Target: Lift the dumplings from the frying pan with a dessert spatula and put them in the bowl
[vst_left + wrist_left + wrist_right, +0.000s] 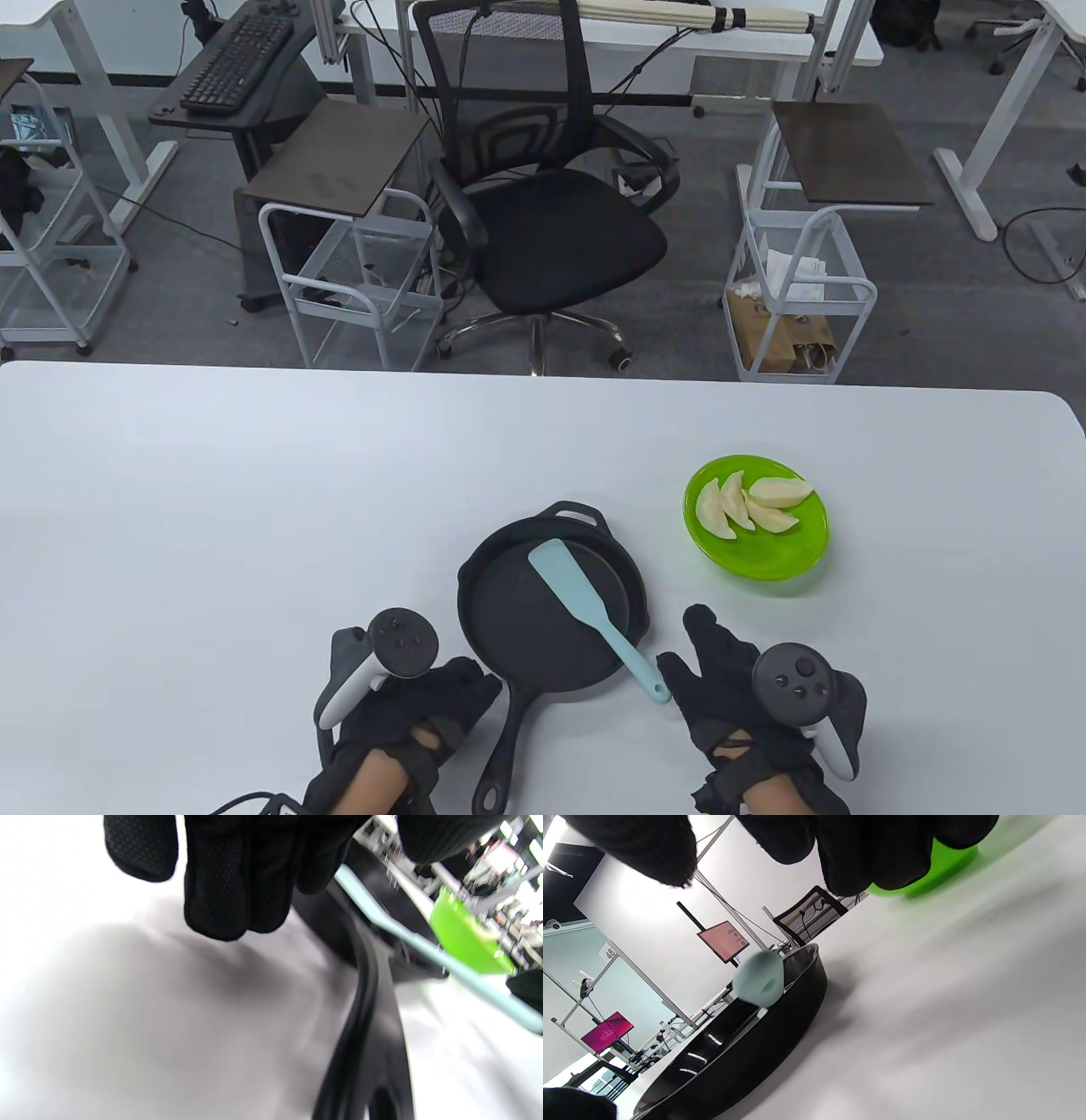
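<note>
The black frying pan [509,620] sits on the white table with no dumplings in it. A pale blue dessert spatula [594,613] lies across the pan, its handle end sticking out over the right rim; its handle also shows in the wrist views [424,942] [759,978]. Several dumplings [751,505] lie in the green bowl [764,560] to the pan's right. My left hand [424,705] rests open on the table just left of the pan's handle [501,747]. My right hand [721,671] lies open beside the spatula's handle tip, holding nothing.
Beyond the table's far edge [543,369] stand a black office chair [551,221] and white wire carts [356,280]. Wide bare tabletop [212,509] stretches to the left and behind the pan.
</note>
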`<state>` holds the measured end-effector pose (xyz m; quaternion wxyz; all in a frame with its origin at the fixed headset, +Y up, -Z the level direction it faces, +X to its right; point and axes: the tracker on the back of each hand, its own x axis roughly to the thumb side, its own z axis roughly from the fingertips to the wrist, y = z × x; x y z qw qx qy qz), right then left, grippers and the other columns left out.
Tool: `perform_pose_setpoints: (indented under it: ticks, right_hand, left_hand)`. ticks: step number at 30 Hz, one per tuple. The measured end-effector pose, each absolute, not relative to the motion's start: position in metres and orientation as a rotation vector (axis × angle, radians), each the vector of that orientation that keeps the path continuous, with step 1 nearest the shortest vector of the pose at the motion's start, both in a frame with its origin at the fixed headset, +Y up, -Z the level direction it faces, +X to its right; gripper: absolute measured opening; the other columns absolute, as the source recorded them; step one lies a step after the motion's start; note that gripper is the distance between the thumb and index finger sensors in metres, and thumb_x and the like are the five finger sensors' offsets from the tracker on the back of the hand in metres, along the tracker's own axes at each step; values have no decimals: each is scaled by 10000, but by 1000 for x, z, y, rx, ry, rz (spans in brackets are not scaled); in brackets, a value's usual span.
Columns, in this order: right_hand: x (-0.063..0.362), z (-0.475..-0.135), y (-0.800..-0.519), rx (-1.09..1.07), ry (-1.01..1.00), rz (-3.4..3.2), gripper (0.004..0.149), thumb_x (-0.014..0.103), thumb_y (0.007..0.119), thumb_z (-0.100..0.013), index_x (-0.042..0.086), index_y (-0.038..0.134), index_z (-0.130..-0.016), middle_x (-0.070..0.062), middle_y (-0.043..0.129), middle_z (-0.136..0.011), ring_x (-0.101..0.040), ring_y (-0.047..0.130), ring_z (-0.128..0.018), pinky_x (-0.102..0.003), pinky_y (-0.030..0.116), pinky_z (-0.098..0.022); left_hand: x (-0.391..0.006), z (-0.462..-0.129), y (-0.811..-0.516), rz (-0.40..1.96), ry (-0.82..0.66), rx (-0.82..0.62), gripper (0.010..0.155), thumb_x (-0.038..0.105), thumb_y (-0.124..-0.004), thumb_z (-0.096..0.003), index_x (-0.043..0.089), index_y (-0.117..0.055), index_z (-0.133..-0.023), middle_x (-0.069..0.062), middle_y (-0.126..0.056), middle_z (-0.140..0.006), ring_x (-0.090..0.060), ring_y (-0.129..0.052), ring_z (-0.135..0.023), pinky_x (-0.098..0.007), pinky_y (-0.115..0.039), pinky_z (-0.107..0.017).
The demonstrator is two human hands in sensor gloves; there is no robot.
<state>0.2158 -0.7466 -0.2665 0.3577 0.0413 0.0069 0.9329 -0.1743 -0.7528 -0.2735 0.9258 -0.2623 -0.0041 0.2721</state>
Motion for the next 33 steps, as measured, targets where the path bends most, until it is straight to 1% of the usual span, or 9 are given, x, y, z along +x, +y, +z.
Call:
perform_pose_setpoints:
  ticks: [2, 4, 8, 10, 12, 14, 17, 22, 33]
  right_hand:
    - [218, -266, -742, 113, -11, 2444, 720, 532, 739, -557, 124, 482, -1093, -279, 510, -1090, -606, 501, -965, -720, 400, -705]
    - [219, -265, -734, 117, -104, 2496, 713, 524, 743, -555, 131, 489, -1092, -270, 453, -1113, -602, 414, -999, -720, 351, -716]
    - [222, -260, -719, 139, -224, 2548, 713, 522, 740, -557, 162, 459, -1105, -234, 275, -1153, -559, 185, -1038, -701, 206, -730]
    - [225, -256, -712, 150, -304, 2558, 724, 528, 742, -555, 185, 433, -1112, -207, 182, -1158, -522, 63, -1034, -687, 132, -729]
    - [228, -253, -705, 164, -367, 2578, 759, 545, 737, -556, 217, 354, -1122, -172, 65, -1147, -476, -80, -1006, -667, 43, -715]
    - [230, -251, -702, 169, -413, 2593, 791, 565, 734, -555, 240, 290, -1123, -148, -15, -1126, -443, -157, -974, -654, -14, -699]
    - [229, -250, -705, 177, -394, 2601, 809, 571, 731, -555, 251, 249, -1120, -143, -55, -1111, -432, -197, -952, -648, -45, -685]
    - [225, -251, -714, 171, -326, 2602, 807, 566, 727, -556, 240, 248, -1116, -158, -36, -1113, -450, -171, -955, -651, -34, -684]
    - [219, -252, -719, 159, -283, 2558, 786, 549, 727, -556, 215, 290, -1117, -183, 24, -1127, -493, -103, -974, -659, 3, -693]
  left_hand:
    - [-179, -272, -746, 573, -2, -459, 700, 707, -692, -507, 325, -620, -1090, -30, -784, -1115, -312, -818, -979, -590, -610, -718]
    - [-181, -271, -737, 556, -3, -351, 719, 710, -704, -498, 347, -583, -1106, -18, -697, -1179, -312, -701, -1069, -615, -512, -762]
    - [-183, -267, -723, 518, -11, -205, 765, 727, -705, -486, 407, -468, -1139, 25, -437, -1280, -301, -383, -1182, -634, -287, -800]
    - [-184, -263, -718, 515, -11, -141, 796, 738, -699, -480, 427, -399, -1149, 44, -316, -1295, -293, -245, -1187, -621, -194, -799]
    - [-185, -259, -712, 520, -9, -77, 826, 752, -694, -475, 438, -340, -1151, 50, -222, -1295, -285, -139, -1176, -608, -127, -791]
    - [-184, -257, -709, 525, -11, -30, 854, 765, -685, -471, 443, -282, -1151, 53, -149, -1287, -277, -66, -1155, -596, -80, -780]
    - [-179, -256, -712, 494, -16, -7, 889, 786, -667, -460, 454, -195, -1137, 55, -56, -1264, -264, 50, -1117, -579, -31, -764]
    - [-170, -256, -721, 454, -36, -58, 901, 798, -648, -459, 445, -166, -1134, 41, -2, -1251, -267, 77, -1099, -577, -28, -758]
    - [-169, -257, -730, 488, -26, -151, 893, 789, -651, -465, 431, -189, -1140, 31, -48, -1258, -276, 40, -1115, -583, -52, -765]
